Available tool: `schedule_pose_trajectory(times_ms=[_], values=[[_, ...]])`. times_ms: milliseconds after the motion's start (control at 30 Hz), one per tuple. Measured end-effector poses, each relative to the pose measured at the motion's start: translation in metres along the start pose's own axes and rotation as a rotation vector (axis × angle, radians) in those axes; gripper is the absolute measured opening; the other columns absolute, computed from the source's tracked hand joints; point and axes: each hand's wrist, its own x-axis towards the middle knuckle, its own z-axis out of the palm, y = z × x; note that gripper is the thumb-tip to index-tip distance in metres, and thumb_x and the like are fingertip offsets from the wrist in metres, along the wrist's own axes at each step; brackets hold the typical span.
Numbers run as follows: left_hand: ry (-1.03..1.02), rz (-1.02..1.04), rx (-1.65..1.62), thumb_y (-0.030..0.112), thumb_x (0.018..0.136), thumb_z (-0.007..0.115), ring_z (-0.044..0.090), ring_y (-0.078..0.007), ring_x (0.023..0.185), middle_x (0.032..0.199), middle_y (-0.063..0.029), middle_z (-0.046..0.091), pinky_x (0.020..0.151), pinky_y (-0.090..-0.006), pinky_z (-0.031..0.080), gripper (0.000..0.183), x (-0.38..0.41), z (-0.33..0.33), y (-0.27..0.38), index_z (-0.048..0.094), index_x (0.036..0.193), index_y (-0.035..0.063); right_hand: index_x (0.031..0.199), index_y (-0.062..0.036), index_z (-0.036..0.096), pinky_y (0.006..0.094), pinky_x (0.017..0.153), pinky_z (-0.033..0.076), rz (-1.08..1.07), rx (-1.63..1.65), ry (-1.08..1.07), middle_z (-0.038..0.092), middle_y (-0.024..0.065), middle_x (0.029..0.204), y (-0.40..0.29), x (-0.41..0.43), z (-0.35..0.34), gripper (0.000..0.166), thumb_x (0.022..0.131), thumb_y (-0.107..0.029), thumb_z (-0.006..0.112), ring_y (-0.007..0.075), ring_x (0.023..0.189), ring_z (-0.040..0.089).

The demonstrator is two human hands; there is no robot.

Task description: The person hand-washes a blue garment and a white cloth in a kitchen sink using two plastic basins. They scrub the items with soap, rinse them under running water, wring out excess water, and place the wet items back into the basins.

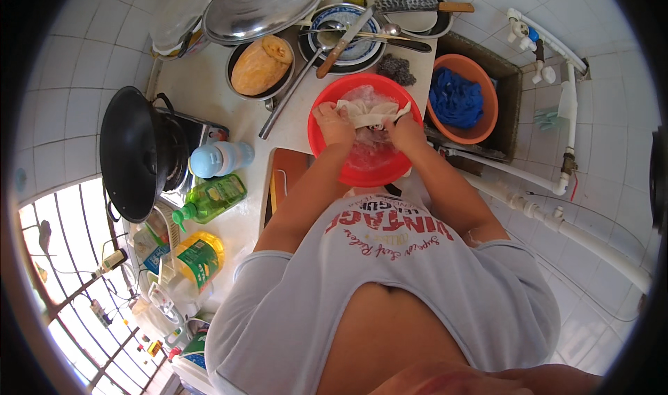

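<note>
A wet white cloth (365, 114) is stretched between my two hands inside a red plastic basin (314, 89). My left hand (335, 123) grips the cloth's left end near the basin wall. At the right, its other end is held in my right hand (406, 130). Soapy, cloudy water (368, 157) fills the basin below the cloth, and part of the fabric seems to hang into it. A small dark patterned patch shows on the cloth between my hands; I cannot tell what it is.
Right of the basin, an orange tub (490, 113) with blue cloth (455, 97) stands in a sink (509, 92). Behind it lie a scouring pad (396, 70), a wooden-handled knife (344, 42) and a cleaver (407, 2). Leftward are a wok (130, 155) and a green detergent bottle (214, 199).
</note>
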Motion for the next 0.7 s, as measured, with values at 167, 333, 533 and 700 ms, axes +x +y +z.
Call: schedule_pose_trajectory(times_ms=[167,333,533,700], values=[[-0.168,0.343,0.873,0.027,0.088,0.049,0.022,-0.0417,0.132,0.145,-0.0189,0.018,0.106,-0.0505,0.025,0.054,-0.014,0.015,-0.001,0.029,0.137,0.0143,0.126,0.0084,0.039,0.0459,0.090,0.042,-0.242,-0.402,0.204,0.043,0.0274,0.130,-0.019,-0.029,-0.004,0.064,0.082,-0.032,0.061,0.0386,0.118,0.046],[-0.536,0.342,1.019,0.041,0.090,0.038,0.002,-0.0360,0.141,0.154,-0.0123,-0.006,0.110,-0.0520,0.016,0.065,-0.015,0.012,-0.004,0.013,0.148,0.0226,0.128,0.0041,0.042,0.0542,0.097,0.034,-0.560,-0.351,0.404,0.029,0.0225,0.142,-0.011,-0.011,0.038,0.060,0.080,-0.026,0.061,0.0416,0.130,0.029],[-0.954,0.290,1.000,0.030,0.084,0.050,0.036,-0.0307,0.126,0.134,-0.0137,0.039,0.105,-0.0475,0.027,0.054,0.006,0.052,-0.102,0.040,0.135,0.0163,0.126,-0.0043,0.049,0.0559,0.100,0.029,-0.701,-0.570,0.214,0.034,0.0237,0.139,0.041,0.038,0.101,0.046,0.083,-0.020,0.053,0.0414,0.129,0.031],[-0.549,0.620,0.815,0.018,0.076,0.060,0.057,-0.0342,0.108,0.116,-0.0173,0.060,0.090,-0.0451,0.045,0.045,-0.001,0.033,-0.038,0.057,0.120,0.0094,0.106,-0.0014,0.062,0.0502,0.102,0.028,-0.540,-0.431,0.053,0.053,0.0207,0.121,0.023,0.037,0.076,0.033,0.083,-0.025,0.054,0.0357,0.121,0.042]])
